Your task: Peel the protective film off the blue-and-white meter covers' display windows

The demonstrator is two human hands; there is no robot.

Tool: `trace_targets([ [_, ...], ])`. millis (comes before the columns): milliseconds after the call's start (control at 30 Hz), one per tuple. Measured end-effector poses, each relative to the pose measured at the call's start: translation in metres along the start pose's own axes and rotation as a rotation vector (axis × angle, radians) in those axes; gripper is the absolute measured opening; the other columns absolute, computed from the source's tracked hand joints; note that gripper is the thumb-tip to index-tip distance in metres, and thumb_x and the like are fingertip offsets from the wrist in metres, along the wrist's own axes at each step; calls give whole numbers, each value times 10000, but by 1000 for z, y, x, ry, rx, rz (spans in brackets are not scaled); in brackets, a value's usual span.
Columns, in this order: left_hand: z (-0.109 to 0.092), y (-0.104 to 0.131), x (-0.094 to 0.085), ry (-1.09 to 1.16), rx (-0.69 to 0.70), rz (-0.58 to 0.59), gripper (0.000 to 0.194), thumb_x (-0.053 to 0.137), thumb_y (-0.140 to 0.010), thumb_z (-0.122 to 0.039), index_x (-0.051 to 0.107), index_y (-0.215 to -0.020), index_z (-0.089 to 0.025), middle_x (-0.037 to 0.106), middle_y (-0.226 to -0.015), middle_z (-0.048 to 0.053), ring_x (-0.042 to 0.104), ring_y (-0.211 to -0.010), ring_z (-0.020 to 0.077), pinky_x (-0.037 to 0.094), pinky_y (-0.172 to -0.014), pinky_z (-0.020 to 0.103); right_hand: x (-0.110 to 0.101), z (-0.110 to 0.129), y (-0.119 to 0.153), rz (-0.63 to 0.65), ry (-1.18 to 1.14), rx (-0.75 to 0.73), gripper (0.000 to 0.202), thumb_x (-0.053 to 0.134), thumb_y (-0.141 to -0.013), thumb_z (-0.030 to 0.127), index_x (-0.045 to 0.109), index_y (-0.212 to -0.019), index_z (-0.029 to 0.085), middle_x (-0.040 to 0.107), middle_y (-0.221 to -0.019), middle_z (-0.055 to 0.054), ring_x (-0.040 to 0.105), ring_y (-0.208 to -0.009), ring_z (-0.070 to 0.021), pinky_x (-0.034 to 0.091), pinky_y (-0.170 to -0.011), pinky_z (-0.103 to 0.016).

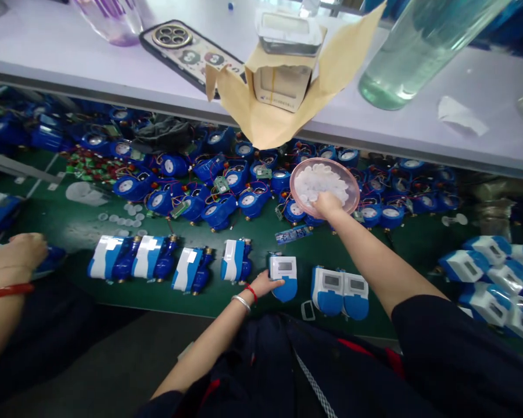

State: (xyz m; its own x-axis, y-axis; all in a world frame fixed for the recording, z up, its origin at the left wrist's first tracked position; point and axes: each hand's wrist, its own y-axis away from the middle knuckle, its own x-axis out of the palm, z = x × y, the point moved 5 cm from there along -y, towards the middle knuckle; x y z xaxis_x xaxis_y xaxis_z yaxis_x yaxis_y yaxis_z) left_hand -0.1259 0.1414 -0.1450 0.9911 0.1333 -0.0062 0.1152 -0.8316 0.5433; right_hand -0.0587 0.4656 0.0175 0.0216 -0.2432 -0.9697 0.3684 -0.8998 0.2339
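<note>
A blue and white water meter point(284, 268) with a small display stands on the green bench in front of me. My left hand point(265, 284) is closed round its left edge, the thumb lying across the front. Farther back, my right hand point(328, 204) reaches into a round pink bowl point(353, 194) of white translucent discs point(318, 177). Its fingers are bunched together among the discs, and whatever they pinch is hidden. A pale rectangular frame point(307, 310) lies right of the held meter, beside two more water meters point(340, 290).
Several finished-looking meters point(148, 255) lie left, and others cluster right point(490, 278). Open blue meter bodies with wires point(218, 209) fill the back. Above runs a white shelf point(401, 130) with a phone point(192, 52), an opened paper-wrapped box point(279, 87) and bottles. A co-worker's hand point(20, 252) is far left.
</note>
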Motion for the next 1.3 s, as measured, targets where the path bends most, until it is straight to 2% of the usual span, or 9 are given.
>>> trace_targets([
  [100,7,4,9,70,-61,-72,668,795,-542,-488,613,-1066,-116,666,-1059,158,599,-1013,309,469,-872,377,-20,-11,23,-120,-120,-17,377,482,-871,272,587,-1118,8,568,-1154,-254,513,-1063,-237,372,-909,-351],
  [200,10,7,8,72,-148,-111,687,801,-519,-523,601,-1025,-104,668,-974,158,618,-864,271,483,-744,341,-30,-19,88,-107,-454,-113,354,546,-828,310,574,-1114,103,618,-1064,-159,557,-971,-204,409,-883,-331],
  [267,13,14,8,143,-254,-40,671,761,-550,-582,600,-1000,-111,663,-860,122,599,-722,218,463,-629,311,-14,-16,156,193,-755,-255,384,584,-801,371,544,-1115,155,637,-1008,-93,590,-907,-180,447,-828,-312],
  [367,16,34,17,481,-431,135,615,654,-641,-655,599,-951,-128,631,-755,81,550,-630,170,412,-544,273,24,-8,274,890,-896,-445,371,632,-754,357,560,-1057,156,628,-1013,-65,594,-902,-184,462,-783,-304],
  [500,21,57,35,966,-615,214,563,581,-706,-668,570,-938,-155,625,-778,72,538,-653,158,418,-570,264,41,-23,355,1073,-844,-509,187,606,-759,270,585,-906,155,617,-1014,-47,563,-917,-175,436,-818,-292],
  [700,30,57,52,1237,-600,209,590,534,-725,-687,562,-1007,-169,622,-835,87,555,-700,173,459,-585,269,46,-39,352,979,-755,-566,288,616,-761,259,602,-1034,169,638,-938,-39,587,-797,-154,466,-716,-264],
  [867,34,53,59,1279,-562,205,596,539,-724,-682,571,-1037,-176,630,-863,90,575,-707,185,484,-576,283,67,-30,305,222,-572,-574,232,567,-819,234,627,-1033,166,612,-1011,-83,572,-921,-186,450,-833,-308],
  [933,35,52,62,1294,-547,210,602,541,-723,-680,577,-1042,-171,634,-871,95,578,-702,185,487,-567,284,81,-22,297,71,-469,-592,188,557,-835,211,625,-1003,159,607,-987,-90,561,-949,-196,441,-862,-321],
  [1300,39,50,71,1359,-493,185,560,587,-734,-620,582,-1051,-159,646,-946,106,599,-728,183,495,-589,293,121,-18,300,-9,-167,-484,152,558,-869,261,620,-973,170,612,-986,-99,570,-986,-212,429,-860,-300],
])
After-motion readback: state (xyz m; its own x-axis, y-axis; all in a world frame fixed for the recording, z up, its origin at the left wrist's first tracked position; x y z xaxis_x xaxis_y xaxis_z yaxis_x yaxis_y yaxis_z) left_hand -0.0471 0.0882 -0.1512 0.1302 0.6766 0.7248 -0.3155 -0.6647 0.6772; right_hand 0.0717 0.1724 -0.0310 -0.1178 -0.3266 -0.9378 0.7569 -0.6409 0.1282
